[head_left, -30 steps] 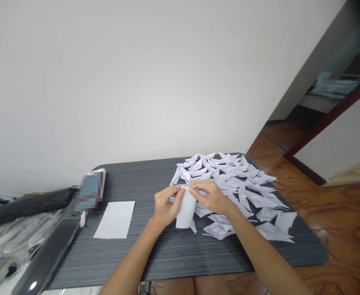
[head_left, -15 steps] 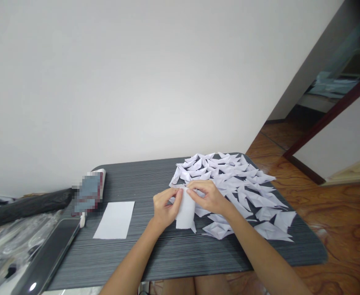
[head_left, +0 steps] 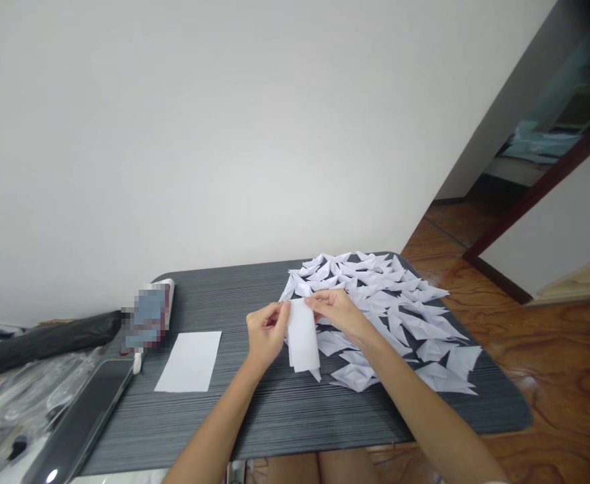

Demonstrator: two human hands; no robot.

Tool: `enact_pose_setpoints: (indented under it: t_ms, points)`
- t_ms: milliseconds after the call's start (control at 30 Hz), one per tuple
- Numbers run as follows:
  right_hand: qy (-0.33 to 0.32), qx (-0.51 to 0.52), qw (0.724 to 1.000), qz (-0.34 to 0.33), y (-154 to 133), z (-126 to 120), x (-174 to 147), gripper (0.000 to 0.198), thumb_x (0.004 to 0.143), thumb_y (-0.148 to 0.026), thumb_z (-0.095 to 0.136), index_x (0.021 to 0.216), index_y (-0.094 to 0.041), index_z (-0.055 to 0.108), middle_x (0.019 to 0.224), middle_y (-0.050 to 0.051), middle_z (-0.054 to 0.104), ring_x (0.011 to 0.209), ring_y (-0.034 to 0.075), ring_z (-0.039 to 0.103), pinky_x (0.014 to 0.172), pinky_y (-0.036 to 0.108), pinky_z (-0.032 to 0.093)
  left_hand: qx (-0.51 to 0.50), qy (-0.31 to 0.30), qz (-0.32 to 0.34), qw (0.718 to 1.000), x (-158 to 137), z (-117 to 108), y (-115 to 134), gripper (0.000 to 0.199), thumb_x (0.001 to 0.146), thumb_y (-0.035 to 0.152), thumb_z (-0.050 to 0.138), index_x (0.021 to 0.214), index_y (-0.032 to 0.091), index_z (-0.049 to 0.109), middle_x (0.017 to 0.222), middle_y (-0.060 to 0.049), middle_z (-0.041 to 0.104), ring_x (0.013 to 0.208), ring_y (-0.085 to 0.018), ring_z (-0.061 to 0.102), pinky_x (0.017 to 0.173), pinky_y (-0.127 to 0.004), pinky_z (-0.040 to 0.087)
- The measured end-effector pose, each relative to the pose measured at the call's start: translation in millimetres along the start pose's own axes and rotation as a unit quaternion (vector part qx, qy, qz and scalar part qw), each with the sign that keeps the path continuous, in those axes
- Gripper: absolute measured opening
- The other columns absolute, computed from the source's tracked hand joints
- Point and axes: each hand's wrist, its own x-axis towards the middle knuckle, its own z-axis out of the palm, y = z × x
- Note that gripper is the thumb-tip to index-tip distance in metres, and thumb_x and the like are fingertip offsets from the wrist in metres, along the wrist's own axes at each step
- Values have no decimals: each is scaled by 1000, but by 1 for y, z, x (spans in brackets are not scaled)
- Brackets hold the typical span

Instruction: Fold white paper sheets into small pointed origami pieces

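A folded sheet of white paper (head_left: 304, 343) is held up over the table between both hands. My left hand (head_left: 266, 331) pinches its upper left corner between thumb and fingers. At the upper right corner, my right hand (head_left: 336, 310) grips the same sheet, also in a pinch. Several folded white paper boats (head_left: 375, 282) lie spread over the right half of the table, some of them behind and beside my right hand. A flat sheet of white paper (head_left: 190, 361) rests on the table to the left of my left hand.
The dark striped table (head_left: 214, 296) stands against a pale wall (head_left: 255, 134). On its left edge are a phone (head_left: 88, 410) and a blurred-out item (head_left: 148, 316). Clear plastic bags (head_left: 17, 410) and a long black bundle (head_left: 48, 339) lie left of the table.
Both hands have moved slightly up and apart along the top edge of the folded paper, which shows wider between them. The flat sheet and the paper boats stay where they were.
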Motion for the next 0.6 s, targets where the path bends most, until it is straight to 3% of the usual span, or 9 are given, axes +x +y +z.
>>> enact_pose_setpoints:
  t_ms: [133,300,367,600]
  points:
    - [13,-7,1000,-13,4,3,-1,29,62,-38,67,61,-10,63,52,0,60,46,8,50,48,22,38,-1,11,-24,1000,0,1,-1,31,76,31,51,53,11,57,42,4,39,39,-5,31,38,-18,25]
    - [-46,-21,999,18,4,5,-3,27,59,-36,70,61,-9,65,55,1,61,47,7,49,47,20,37,-17,34,-60,997,1,1,-2,31,76,33,52,54,11,58,43,4,41,40,-5,34,38,-17,26]
    - [-40,-30,999,15,3,6,-4,27,59,-35,70,55,-9,63,49,-1,57,44,6,46,44,19,35,-24,42,-69,996,2,1,-2,30,75,33,52,56,11,60,44,3,44,40,-5,36,39,-17,28]
    - [-71,-61,995,31,6,12,-7,26,55,-34,72,53,-10,62,47,-1,57,43,7,47,44,20,37,-62,116,-92,987,7,-3,-1,27,73,34,55,62,10,63,51,-1,57,45,-8,47,42,-17,37]
